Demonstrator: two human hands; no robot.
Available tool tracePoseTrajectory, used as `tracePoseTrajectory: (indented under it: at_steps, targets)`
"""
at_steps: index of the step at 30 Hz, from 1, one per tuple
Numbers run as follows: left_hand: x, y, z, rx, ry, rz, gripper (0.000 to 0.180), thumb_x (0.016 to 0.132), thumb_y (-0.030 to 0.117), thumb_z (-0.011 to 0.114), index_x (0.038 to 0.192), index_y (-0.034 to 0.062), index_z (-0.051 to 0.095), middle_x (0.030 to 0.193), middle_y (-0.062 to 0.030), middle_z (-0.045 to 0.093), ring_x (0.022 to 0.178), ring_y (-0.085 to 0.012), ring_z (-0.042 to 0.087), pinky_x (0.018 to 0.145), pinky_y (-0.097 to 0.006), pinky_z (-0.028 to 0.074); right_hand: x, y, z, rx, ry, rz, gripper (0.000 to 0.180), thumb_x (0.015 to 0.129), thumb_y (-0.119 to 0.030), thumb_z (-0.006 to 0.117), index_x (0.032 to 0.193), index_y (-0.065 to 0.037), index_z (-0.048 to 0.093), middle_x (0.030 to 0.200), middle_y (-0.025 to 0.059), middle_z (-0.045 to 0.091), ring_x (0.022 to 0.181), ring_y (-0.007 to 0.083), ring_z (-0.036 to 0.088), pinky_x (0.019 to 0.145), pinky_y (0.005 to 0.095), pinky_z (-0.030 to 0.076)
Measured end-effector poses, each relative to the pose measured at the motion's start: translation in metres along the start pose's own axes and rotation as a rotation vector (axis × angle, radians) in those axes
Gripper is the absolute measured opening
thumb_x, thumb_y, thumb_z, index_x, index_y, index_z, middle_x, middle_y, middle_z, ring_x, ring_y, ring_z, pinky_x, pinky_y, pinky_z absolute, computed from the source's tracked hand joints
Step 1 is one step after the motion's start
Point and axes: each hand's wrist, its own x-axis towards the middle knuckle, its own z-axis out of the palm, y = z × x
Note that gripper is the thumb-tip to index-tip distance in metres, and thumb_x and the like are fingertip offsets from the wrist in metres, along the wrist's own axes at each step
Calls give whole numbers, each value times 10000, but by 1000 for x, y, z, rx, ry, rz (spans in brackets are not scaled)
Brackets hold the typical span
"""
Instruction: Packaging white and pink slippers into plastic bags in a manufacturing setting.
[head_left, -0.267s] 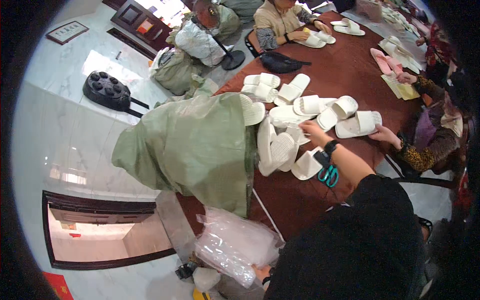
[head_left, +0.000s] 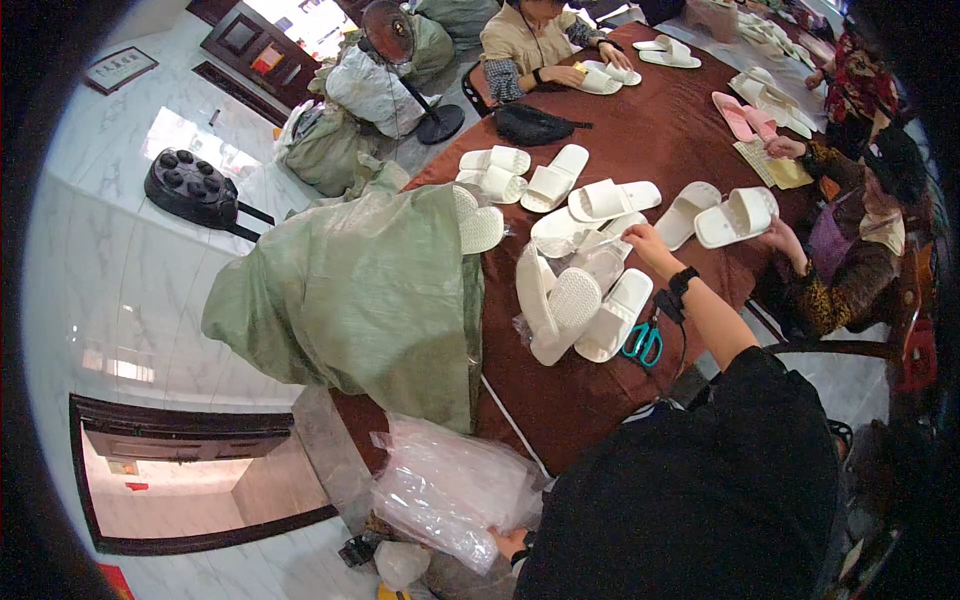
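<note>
My right hand [head_left: 648,247] reaches over the table, fingers pinched at the edge of a clear plastic bag [head_left: 606,240] lying over white slippers. Beside it, toward me, are an upturned slipper with a textured sole [head_left: 574,296] and another white slipper [head_left: 620,312]. Down at the near edge my left hand [head_left: 512,545] has its fingers closed at the edge of a stack of clear plastic bags [head_left: 455,490]. Teal-handled scissors [head_left: 643,345] lie below my right wrist. More white slippers [head_left: 612,199] are spread beyond my right hand.
A big green woven sack [head_left: 350,300] with slippers [head_left: 478,222] at its mouth covers the table's left side. A co-worker's hand [head_left: 783,240] holds a white slipper [head_left: 736,217] at right. Another person sits across, near a black pouch [head_left: 535,124]. A fan [head_left: 388,32] stands behind.
My right hand has drawn slightly up and right with the bag's edge. The co-worker's slipper has moved away to the right. The whole view has shifted a little; my left hand stays by the bags.
</note>
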Motion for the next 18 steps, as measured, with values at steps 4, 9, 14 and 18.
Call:
tracePoseTrajectory:
  at_steps: [4,9,14,18]
  targets:
    - [-8,-17,-3,1169,-8,786,674,827,173,567,1374,-38,234,1082,-205,535,909,-259,533,786,-376,447,1,-50,18,-363,13,-8,407,826,-358,555,1022,-6,608,1021,196,619,959,341,574,832,396,449]
    - [-15,-10,-6,918,-103,684,677,829,181,567,1373,-40,232,1140,-223,502,935,-276,527,802,-367,442,29,-120,81,-740,-245,-182,499,829,-508,509,1039,-68,617,1017,150,632,968,318,585,860,415,432]
    - [-49,-2,40,608,18,438,616,875,247,544,1344,-56,283,1190,-225,480,989,-272,508,874,-377,407,40,-127,125,-840,-611,-67,500,723,-512,619,960,-75,674,882,118,674,847,279,637,724,417,488]
    - [-92,-10,68,337,97,369,623,901,427,487,1281,-55,380,1210,-175,489,1016,-299,497,912,-381,381,48,-151,155,-438,-781,-305,374,729,-376,697,874,-37,635,810,106,641,724,233,607,646,353,480]
